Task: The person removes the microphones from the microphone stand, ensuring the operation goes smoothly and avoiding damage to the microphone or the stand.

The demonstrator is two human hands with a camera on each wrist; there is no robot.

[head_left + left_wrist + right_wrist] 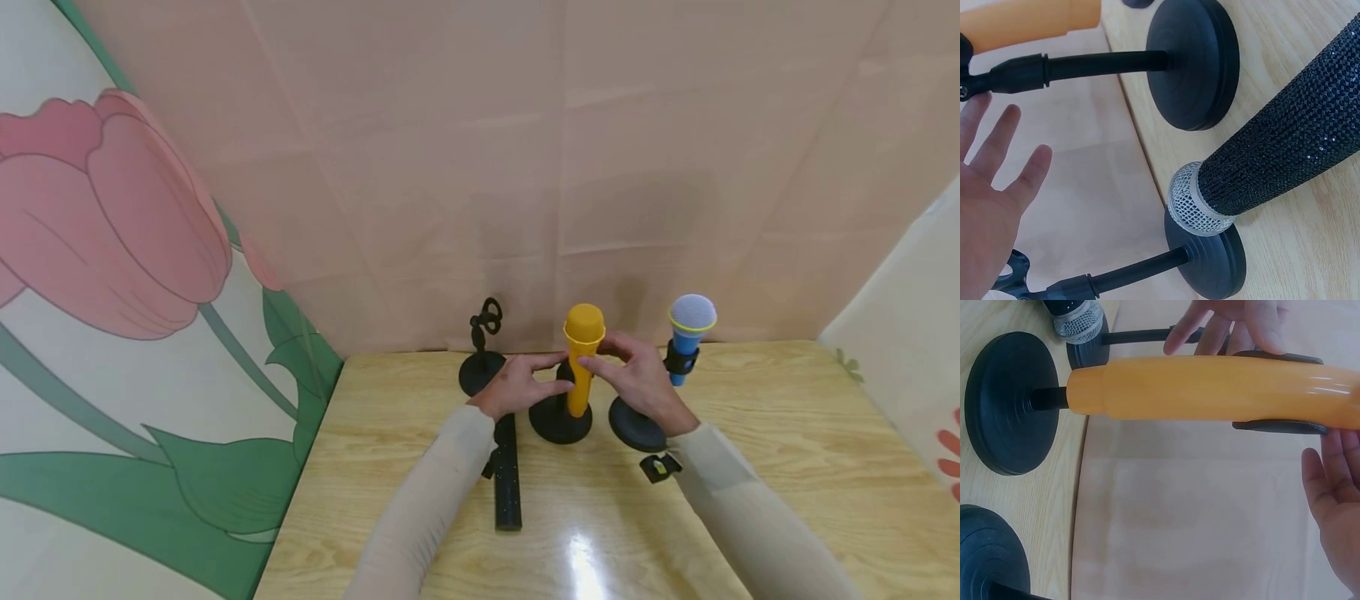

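A yellow microphone (581, 385) stands nearly upright in the clip of a black desktop microphone stand (558, 429). My right hand (643, 385) grips its upper body from the right, thumb across the front. From the left, my left hand (517, 385) holds the stand's clip beside the microphone, thumb and index finger about it. In the right wrist view the dark clip arms (1282, 427) lie along both sides of the yellow body. Several fingers of the left hand (988, 187) spread loosely in the left wrist view.
A glittery black microphone (507, 492) with a silver mesh head (1194, 203) lies on the wooden table (405, 475). Left of the middle, another stand (480, 372) has a bare clip. On the right, a blue microphone (686, 340) sits in a third stand (637, 427). A pinkish cloth backs the table.
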